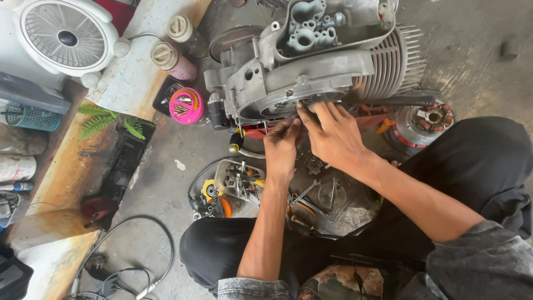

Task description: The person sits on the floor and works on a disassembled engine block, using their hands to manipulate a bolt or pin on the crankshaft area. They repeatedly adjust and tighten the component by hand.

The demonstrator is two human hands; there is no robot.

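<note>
Concrete workshop floor, stained. Grey engine casing with finned cylinder, lying on floor ahead of seated person. Left hand: fingers curled, fingertips at casing's lower edge; contents not discernible. Right hand: open, fingers pressed against same edge. Below hands: wrenches. Left: pink container, white fan.

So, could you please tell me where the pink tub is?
The pink tub sits on the floor left of the engine, just below two bottles.
</note>
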